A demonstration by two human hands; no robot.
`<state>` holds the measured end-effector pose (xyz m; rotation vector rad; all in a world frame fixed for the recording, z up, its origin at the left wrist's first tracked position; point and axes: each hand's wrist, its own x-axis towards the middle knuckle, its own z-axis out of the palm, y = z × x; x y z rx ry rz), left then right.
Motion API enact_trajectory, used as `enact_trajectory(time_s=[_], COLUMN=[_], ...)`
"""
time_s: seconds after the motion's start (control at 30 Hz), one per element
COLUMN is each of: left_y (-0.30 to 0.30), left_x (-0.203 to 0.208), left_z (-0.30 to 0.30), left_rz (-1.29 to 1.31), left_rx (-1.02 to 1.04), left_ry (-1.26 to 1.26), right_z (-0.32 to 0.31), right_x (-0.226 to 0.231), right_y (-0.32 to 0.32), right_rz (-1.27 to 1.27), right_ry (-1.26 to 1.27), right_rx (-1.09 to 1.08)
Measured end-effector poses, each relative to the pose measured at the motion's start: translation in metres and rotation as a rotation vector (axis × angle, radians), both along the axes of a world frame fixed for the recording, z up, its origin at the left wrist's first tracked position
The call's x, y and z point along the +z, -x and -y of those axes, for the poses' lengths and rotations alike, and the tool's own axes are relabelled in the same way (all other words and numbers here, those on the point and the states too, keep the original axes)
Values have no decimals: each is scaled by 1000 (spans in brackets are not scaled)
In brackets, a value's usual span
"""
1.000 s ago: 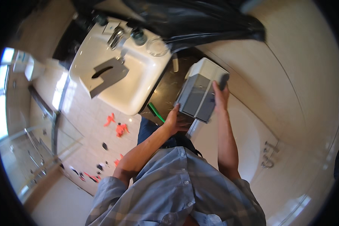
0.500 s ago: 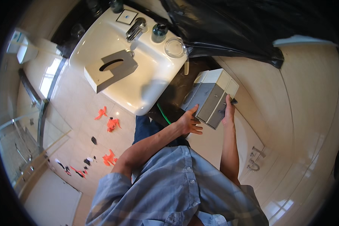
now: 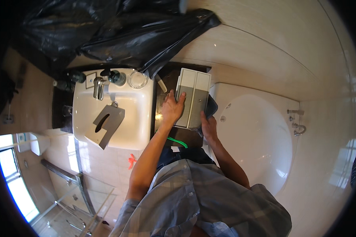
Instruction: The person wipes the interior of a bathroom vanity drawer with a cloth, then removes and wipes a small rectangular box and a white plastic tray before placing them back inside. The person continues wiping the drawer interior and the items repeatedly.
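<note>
Between the white bathtub (image 3: 261,146) and smaller white sink (image 3: 136,130), at the dark bench (image 3: 190,137), I see a grey-and-white box (image 3: 194,98), the left hand (image 3: 171,110) lying unclenched along its left side, the right hand (image 3: 209,128), whose grip I cannot tell, at its right edge, and a green strip (image 3: 178,141) nearby.

Left hand (image 3: 171,111) shifted farther up box (image 3: 193,102); right hand (image 3: 209,128) lower down.
</note>
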<state>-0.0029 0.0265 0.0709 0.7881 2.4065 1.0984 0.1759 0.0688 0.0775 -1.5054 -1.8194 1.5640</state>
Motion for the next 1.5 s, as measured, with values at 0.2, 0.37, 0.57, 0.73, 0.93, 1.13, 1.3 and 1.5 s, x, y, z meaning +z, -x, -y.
enact_trajectory(time_s=[0.2,0.37,0.57,0.73,0.93,1.13,1.3,1.5], left_y=[-5,40,63,61,52,33,20,-3], left_x=[7,-3,-16,-12,-5,-1,11,7], left_z=[-32,-16,-3,-3,-12,-17,-36,-36], left_rz=[-186,-185,-124,-140,-130,-155,-39,364], left_rx=[-24,-4,3,9,16,51,85,-29], left_ry=[323,360,239,221,248,328,394,190], right_z=[8,20,-35,-83,-114,-70,-18,-19], right_x=[-5,-9,-15,-58,-138,-160,-179,-101], right_y=[15,40,98,122,110,72,43,-2], right_rz=[-260,-386,-371,-280,-185,-233,-250,-662], right_ry=[-238,-331,-471,-407,-262,-17,219,820], right_rx=[-3,126,154,-11,-117,-197,-331,-465])
